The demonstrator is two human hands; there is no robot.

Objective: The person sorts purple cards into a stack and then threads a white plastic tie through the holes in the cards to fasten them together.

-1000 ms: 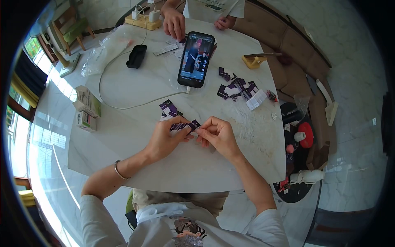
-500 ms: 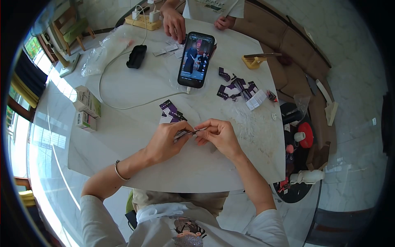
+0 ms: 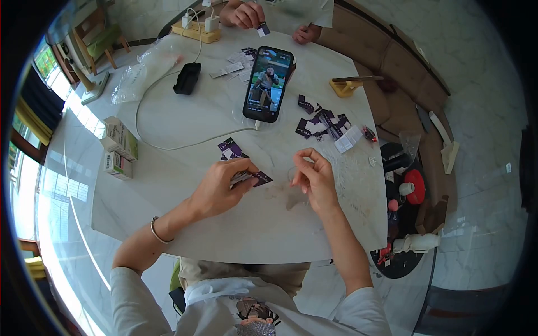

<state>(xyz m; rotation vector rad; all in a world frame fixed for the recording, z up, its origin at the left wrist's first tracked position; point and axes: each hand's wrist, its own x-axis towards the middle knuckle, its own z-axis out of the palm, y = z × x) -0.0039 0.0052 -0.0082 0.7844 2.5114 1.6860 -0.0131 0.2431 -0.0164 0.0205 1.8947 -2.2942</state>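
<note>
My left hand (image 3: 219, 187) is closed round a small purple card (image 3: 261, 179), whose printed end sticks out past the fingertips. To its right, my right hand (image 3: 315, 178) is raised over the table with thumb and fingers pinched together; whatever it holds, if anything, is too small to make out. Just beyond my left hand lie more purple cards (image 3: 230, 149). A pile of purple and white pieces (image 3: 325, 124) is further off to the right, with a whitish packet (image 3: 348, 139) at its edge. A lit phone (image 3: 268, 84) stands upright in the middle.
Across the white table (image 3: 185, 218), another person's hand (image 3: 246, 15) holds a small card above white slips (image 3: 227, 70). Also there are a black case (image 3: 187, 78), a cable, two boxes (image 3: 120, 139), a plastic bag (image 3: 131, 81), a power strip (image 3: 197, 32) and a yellow stand (image 3: 345, 88).
My right hand has moved away from my left, to the right. More of the purple card shows at my left fingertips. The other person's hand has lifted a card from the table.
</note>
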